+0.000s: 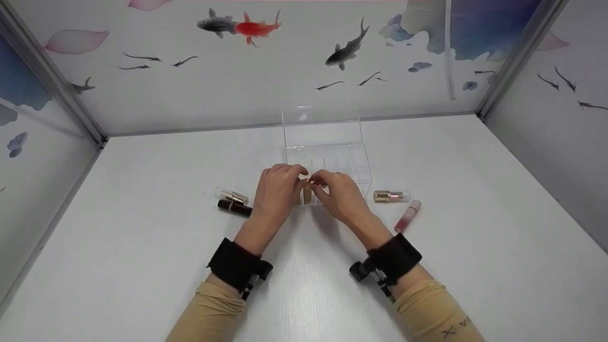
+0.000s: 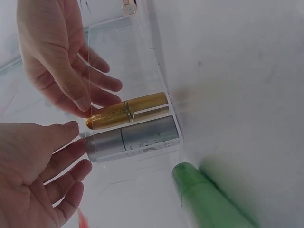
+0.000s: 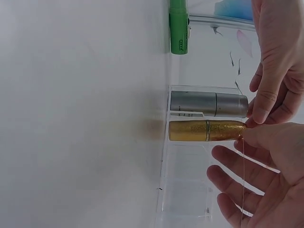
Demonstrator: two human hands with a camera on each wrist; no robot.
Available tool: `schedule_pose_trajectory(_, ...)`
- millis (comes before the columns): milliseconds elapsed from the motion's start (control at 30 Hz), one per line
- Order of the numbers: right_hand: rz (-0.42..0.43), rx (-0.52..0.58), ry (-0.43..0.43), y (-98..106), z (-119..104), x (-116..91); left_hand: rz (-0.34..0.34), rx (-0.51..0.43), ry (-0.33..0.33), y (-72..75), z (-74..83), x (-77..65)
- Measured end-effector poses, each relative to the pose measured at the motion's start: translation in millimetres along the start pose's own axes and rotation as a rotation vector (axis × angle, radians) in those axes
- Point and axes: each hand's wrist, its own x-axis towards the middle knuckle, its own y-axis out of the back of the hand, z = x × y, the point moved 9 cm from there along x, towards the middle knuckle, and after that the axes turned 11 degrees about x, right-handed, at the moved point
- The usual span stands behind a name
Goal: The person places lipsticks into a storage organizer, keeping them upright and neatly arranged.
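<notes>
1. Your left hand (image 1: 279, 190) has its fingers loosely bent and parted, touching the upper end of the silver cylindrical tube (image 3: 194, 103).
2. Your right hand (image 1: 346, 195) has its thumb at the tip of the shiny gold tube (image 3: 189, 130), other fingers spread; whether it pinches, I cannot tell.
3. Both tubes stand upright side by side in your clear plastic organizer (image 1: 327, 153), its lid raised.
4. On your right lie a clear-capped gold cylinder (image 1: 390, 196) and a pink-and-white tube (image 1: 407, 216).
</notes>
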Motion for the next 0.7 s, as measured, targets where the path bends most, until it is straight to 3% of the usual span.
schedule_pose_trajectory(233, 0.019, -0.012, 0.016, 4, -7, -1, -0.012, -0.032, 0.034, 12.3, -10.0, -0.7)
schedule_pose_trajectory(367, 0.069, -0.029, 0.041, 10, -17, -2, -0.053, -0.028, 0.051, 17.7, -16.4, -4.4)
schedule_pose_trajectory(567, 0.147, 0.004, 0.106, 15, -42, -5, -0.268, -0.024, 0.09, 23.3, -27.4, -13.0)
schedule_pose_trajectory(700, 0.1, 0.079, 0.165, 6, -60, -10, -0.466, 0.007, 0.126, 23.7, -36.5, -23.9)
